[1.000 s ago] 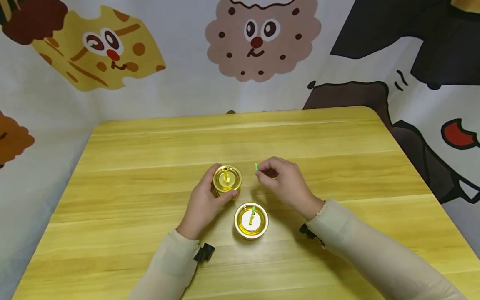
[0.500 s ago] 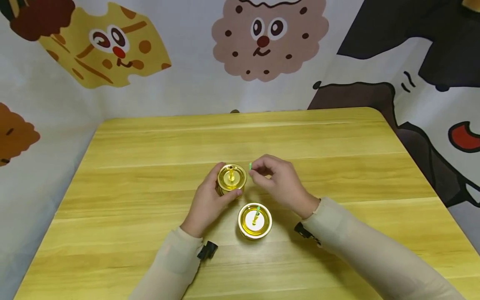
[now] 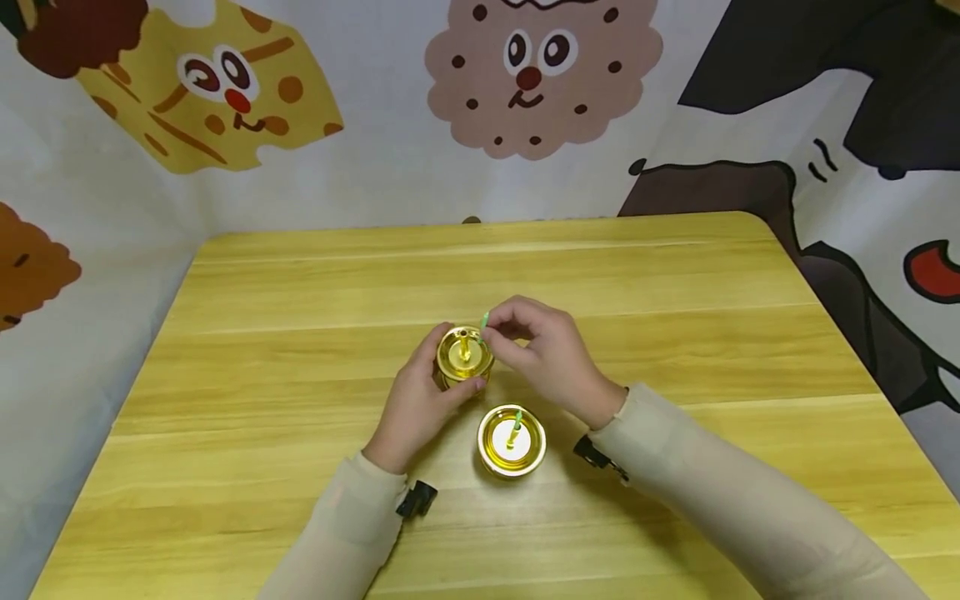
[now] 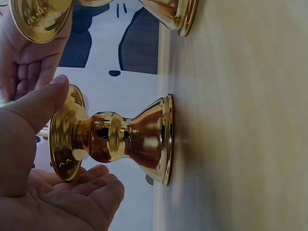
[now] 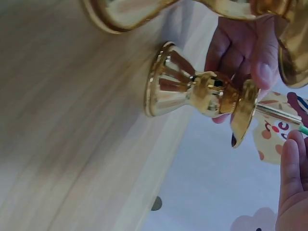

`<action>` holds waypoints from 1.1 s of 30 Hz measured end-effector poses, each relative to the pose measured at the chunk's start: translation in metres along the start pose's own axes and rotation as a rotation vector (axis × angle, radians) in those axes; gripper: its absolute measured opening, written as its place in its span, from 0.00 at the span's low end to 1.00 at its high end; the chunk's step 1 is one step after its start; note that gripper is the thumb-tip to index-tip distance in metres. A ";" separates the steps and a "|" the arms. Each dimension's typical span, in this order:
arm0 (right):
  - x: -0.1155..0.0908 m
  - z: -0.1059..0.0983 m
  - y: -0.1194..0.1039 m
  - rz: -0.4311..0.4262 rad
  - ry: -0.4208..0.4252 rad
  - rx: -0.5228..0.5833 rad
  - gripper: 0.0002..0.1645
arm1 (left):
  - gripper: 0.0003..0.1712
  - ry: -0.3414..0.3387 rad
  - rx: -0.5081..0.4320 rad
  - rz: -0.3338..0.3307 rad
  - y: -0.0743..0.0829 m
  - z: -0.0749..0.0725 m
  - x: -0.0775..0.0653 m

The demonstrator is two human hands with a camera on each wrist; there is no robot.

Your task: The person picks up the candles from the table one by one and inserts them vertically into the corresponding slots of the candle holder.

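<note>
A gold oil lamp, with a footed base, a shallow dish and a thin upright tube, stands at the table's middle. My left hand holds this lamp by its dish, thumb on the near rim and fingers round the far side. My right hand pinches a short green wick between thumb and index finger, beside the dish's right edge. In the right wrist view the wick is close to the tip of the tube. A second gold lamp stands nearer, with green wick showing at its tube's top.
The wood-grain table carries both lamps, which stand close together. The second lamp is just below the gap between my hands. Behind the table hangs a white cloth printed with cartoon foods. A black strap piece sits at the left wrist.
My right hand has moved left with the green wick, from apart from the lamp to right over its rim. The left hand keeps its hold on the lamp; the view has shifted slightly.
</note>
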State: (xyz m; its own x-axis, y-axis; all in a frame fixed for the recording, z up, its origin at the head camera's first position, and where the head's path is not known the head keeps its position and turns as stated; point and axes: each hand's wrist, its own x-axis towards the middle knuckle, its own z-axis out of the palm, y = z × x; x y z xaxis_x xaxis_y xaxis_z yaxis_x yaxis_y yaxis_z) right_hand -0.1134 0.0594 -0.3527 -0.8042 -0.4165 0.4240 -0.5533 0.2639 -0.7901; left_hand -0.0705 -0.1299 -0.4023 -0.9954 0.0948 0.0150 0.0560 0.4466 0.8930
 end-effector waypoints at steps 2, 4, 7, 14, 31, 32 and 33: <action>0.002 0.001 -0.001 -0.020 0.007 0.007 0.02 | 0.49 -0.003 0.001 -0.001 0.000 0.000 0.000; 0.005 0.002 -0.003 -0.037 0.011 0.010 0.02 | 0.49 -0.002 0.003 -0.001 0.000 0.000 0.000; 0.009 0.004 -0.004 -0.053 0.013 0.004 0.02 | 0.49 -0.005 -0.002 -0.005 0.000 0.001 0.000; 0.015 0.007 -0.006 -0.076 -0.003 -0.012 0.03 | 0.48 -0.001 0.005 -0.001 0.000 0.000 0.000; 0.016 0.013 0.000 -0.042 -0.071 -0.072 0.03 | 0.45 -0.012 -0.019 0.004 -0.001 0.000 0.001; 0.016 0.013 0.000 -0.034 -0.076 -0.072 0.03 | 0.45 -0.010 -0.019 0.003 -0.001 0.000 0.001; 0.016 0.013 0.001 -0.024 -0.082 -0.074 0.03 | 0.46 -0.009 -0.019 0.004 -0.001 0.000 0.001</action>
State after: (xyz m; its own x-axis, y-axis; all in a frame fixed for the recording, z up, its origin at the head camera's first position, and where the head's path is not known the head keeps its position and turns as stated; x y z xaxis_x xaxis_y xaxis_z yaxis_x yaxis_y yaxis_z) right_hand -0.1240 0.0413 -0.3521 -0.7717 -0.4924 0.4025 -0.5892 0.3155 -0.7438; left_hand -0.0713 -0.1302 -0.4031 -0.9944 0.1044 0.0144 0.0581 0.4292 0.9013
